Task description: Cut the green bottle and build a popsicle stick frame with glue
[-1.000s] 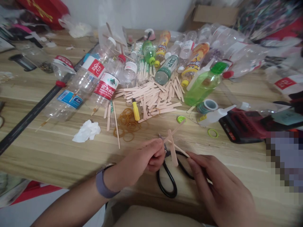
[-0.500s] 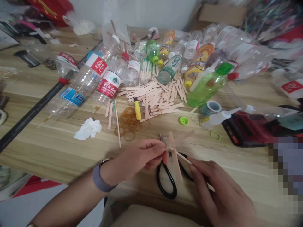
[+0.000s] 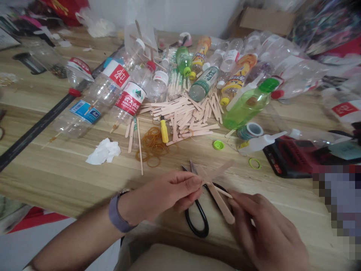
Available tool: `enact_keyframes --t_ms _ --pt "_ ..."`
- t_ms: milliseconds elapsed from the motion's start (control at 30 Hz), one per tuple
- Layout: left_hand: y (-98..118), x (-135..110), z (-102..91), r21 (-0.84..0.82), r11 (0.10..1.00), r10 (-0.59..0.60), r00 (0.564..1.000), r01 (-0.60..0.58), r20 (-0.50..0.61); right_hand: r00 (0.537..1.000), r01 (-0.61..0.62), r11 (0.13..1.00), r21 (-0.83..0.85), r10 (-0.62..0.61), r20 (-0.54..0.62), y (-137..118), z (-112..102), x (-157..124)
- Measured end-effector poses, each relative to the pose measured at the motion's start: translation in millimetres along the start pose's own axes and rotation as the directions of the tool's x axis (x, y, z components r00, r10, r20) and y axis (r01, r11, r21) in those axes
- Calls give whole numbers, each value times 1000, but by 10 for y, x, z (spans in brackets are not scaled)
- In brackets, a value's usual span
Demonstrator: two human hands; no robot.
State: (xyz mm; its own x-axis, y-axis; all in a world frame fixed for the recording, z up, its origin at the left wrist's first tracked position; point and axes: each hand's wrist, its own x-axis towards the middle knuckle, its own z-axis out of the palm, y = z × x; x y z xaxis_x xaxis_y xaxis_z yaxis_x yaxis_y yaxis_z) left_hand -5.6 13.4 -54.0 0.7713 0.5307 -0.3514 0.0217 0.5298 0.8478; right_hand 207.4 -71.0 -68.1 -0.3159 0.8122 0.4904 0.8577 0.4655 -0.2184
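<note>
Two flat wooden craft sticks [image 3: 221, 204] form a cross in front of me, with a thin round wooden stick [image 3: 223, 191] meeting them near the crossing. My left hand [image 3: 182, 190] is closed, its thumb and forefinger pinching at one side of the crossing; what lies under the fingertips is partly hidden. Between the fingers of my right hand [image 3: 262, 222] is the thin round stick. Black-handled scissors [image 3: 197, 226] lie on the table beneath both hands, blades pointing away from me and handles partly covered.
Behind the hands lie brown rubber bands [image 3: 152, 141], a yellow-handled tool [image 3: 164, 130] and a heap of craft sticks [image 3: 183, 113]. Plastic bottles [image 3: 131, 98] crowd the back. Right are a green bottle [image 3: 248, 105], a white nozzle bottle [image 3: 261, 143] and a red-black case [image 3: 293, 158]. Crumpled tissue [image 3: 104, 151] lies left.
The crossed craft sticks have turned about the thin stick, the near end swinging right toward my right hand. Both hands keep their grip and have barely shifted.
</note>
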Motion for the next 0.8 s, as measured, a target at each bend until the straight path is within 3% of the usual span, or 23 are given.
enact_keyframes --t_ms 100,200,300,400,500,633,733,800 --pt "-36 6 51 -103 995 -15 1000 14 -7 993 94 984 -149 -104 -60 68 37 -22" --pt "-70 31 76 -171 985 -39 999 37 -9 991 92 978 -188 -109 -82 102 76 -23" --pt "-64 40 73 -112 993 -22 1000 20 -19 998 13 998 -55 -16 -59 88 80 18" --pt "-26 19 50 -4 1000 -3 1000 3 -17 991 -128 977 172 120 55 52 45 86" --pt "6 -9 32 91 996 23 999 -20 -29 973 -204 933 296 159 170 31 -2 147" --pt "6 -17 48 114 994 11 999 -5 -47 998 -61 984 167 57 26 52 -27 187" --pt "-25 0 98 0 1000 4 998 -4 -63 993 66 998 -7 -66 -100 72 -8 218" --pt "-60 13 149 -62 998 -12 997 8 -71 991 73 997 5 -72 -110 59 3 249"
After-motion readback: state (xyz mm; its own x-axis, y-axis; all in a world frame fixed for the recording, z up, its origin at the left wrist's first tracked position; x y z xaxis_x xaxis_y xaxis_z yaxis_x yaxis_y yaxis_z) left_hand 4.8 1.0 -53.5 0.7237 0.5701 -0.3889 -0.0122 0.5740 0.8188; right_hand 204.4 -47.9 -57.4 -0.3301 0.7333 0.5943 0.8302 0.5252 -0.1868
